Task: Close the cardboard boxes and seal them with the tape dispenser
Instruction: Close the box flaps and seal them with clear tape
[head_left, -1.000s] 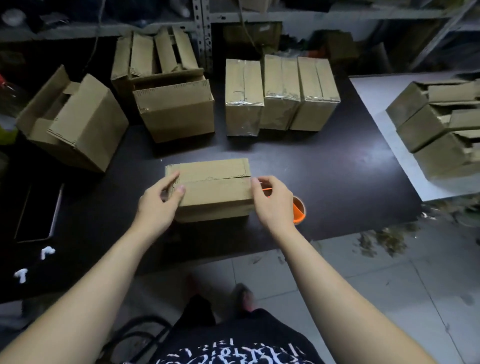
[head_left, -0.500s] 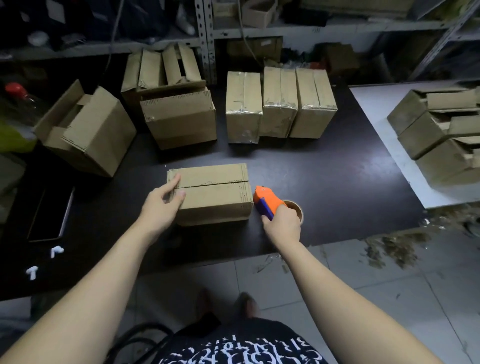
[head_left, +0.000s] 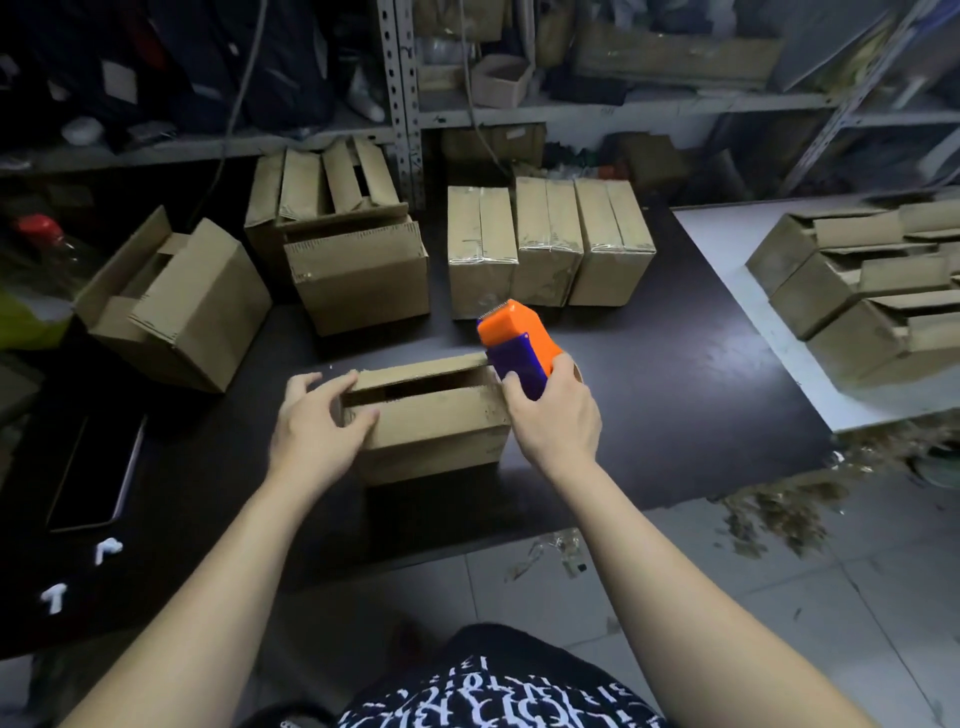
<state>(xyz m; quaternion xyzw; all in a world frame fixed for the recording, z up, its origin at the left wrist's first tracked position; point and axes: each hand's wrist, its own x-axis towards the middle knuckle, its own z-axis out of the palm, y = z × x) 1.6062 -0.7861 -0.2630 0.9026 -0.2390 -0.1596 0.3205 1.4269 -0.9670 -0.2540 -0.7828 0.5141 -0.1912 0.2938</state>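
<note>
Right hand (head_left: 555, 418) grips dispenser (head_left: 515, 332); shirt lettering (head_left: 475, 696) unreadable

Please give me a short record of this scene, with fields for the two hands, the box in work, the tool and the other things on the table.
box: near the front edge of the table; top flaps folded down, a dark gap between them; no tape seen on it
left hand: holds the box's left end, fingers on top, thumb on the front
right hand: grips the dispenser at the box's right end
dispenser: orange and purple, raised above the table
taped boxes: three in a row at the back
open boxes: back left
phone: lies flat, far left
</note>
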